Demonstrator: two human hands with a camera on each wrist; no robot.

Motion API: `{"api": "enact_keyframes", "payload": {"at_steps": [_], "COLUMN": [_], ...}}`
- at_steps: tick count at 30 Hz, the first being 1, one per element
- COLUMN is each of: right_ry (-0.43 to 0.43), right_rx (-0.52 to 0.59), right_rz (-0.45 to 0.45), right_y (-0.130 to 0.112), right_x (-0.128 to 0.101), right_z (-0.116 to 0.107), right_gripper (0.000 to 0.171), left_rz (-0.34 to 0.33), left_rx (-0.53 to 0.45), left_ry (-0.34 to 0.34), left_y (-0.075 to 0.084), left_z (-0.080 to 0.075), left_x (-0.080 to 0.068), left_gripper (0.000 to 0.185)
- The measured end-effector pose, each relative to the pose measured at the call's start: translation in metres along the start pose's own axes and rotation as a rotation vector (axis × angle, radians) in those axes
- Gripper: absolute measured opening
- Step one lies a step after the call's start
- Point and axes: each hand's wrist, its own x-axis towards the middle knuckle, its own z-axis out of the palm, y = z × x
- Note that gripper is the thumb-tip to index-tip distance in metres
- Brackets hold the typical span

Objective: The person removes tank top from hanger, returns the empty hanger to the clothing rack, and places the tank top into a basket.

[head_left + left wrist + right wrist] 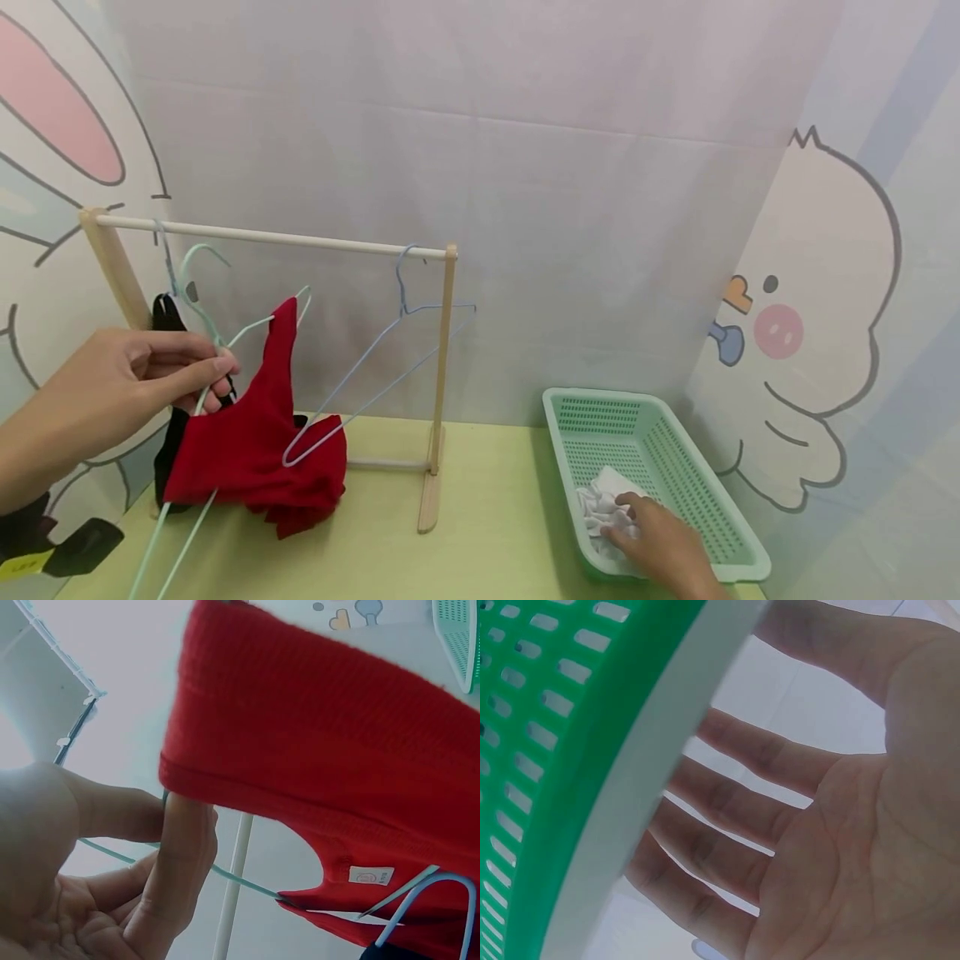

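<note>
my left hand (127,387) pinches the green hanger (202,333) carrying a red garment (255,433). only the head view shows my right hand (660,542) on white cloth (603,500); its wrist view shows spread fingers (742,795).

Both forearms are bare, with no sleeves visible.

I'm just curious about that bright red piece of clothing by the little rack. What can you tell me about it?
The red garment looks like a small knitted top, ribbed in the left wrist view, with a white label sewn inside. It is draped crookedly over a pale green wire hanger, one strap raised, its bunched lower part reaching the yellow-green table. The left hand pinches the hanger's wire beside it.
</note>
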Motion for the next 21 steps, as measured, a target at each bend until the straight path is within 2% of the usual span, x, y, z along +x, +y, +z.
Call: {"api": "enact_keyframes", "payload": {"at_steps": [8, 13, 17, 21], "right_ry": [-0.014, -0.011, 0.07, 0.157], "right_rx": [-0.013, -0.01, -0.012, -0.009], "right_rz": [0.003, -0.006, -0.046, -0.08], "right_y": [-0.002, -0.002, -0.004, -0.018], "right_x": [0.0, 0.0, -0.003, -0.002], "right_z": [-0.001, 0.0, 0.001, -0.002], "right_gripper": [0.052, 0.055, 0.062, 0.066], "left_rz": [-0.051, -0.052, -0.031, -0.011], "left_rx": [0.012, -0.009, -0.018, -0.023], "left_ry": [-0.018, -0.034, -0.043, -0.053], "left_y": [0.0, -0.002, -0.002, -0.002], "left_z": [0.004, 0.007, 0.009, 0.011], "left_x": [-0.015, -0.024, -0.028, -0.031], "left_gripper": [0.045, 0.041, 0.036, 0.028]}}
